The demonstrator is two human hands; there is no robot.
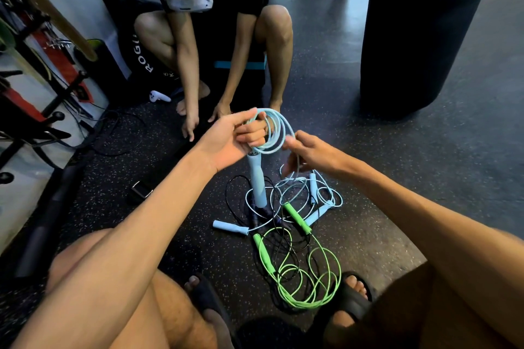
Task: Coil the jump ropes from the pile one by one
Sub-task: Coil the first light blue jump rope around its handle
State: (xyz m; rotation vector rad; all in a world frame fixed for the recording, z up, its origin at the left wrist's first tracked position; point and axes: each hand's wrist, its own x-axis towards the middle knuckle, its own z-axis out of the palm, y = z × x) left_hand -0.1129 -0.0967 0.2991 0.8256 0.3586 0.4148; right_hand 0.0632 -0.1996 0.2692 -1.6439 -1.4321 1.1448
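We see the left hand (235,139) held up over the floor (397,178). Its fingers are curled tight round a blue rope (279,133). The rope makes a few round loops that hang from this hand. One blue handle (256,181) hangs straight down from the fist, and its low end is right over the pile (283,221).

The right hand (309,153) is just beside the loops, on their right side. Its fingers are bent and pinch the same blue rope. A loose bit of rope runs from this hand down to the pile.

The pile lies on the floor, under both hands and in front of our feet. In it we see more blue ropes, a green rope (312,278) and a thin black rope (226,193), all mixed up. The green rope spreads out on the near side of the pile, close to our right sandal (354,295). A second blue handle (229,227) lies flat at the left side of the pile.

Another person (181,51) squats on the far side of the pile, with both hands down near the floor. A big dark bag (419,37) stands at the far right of the floor.
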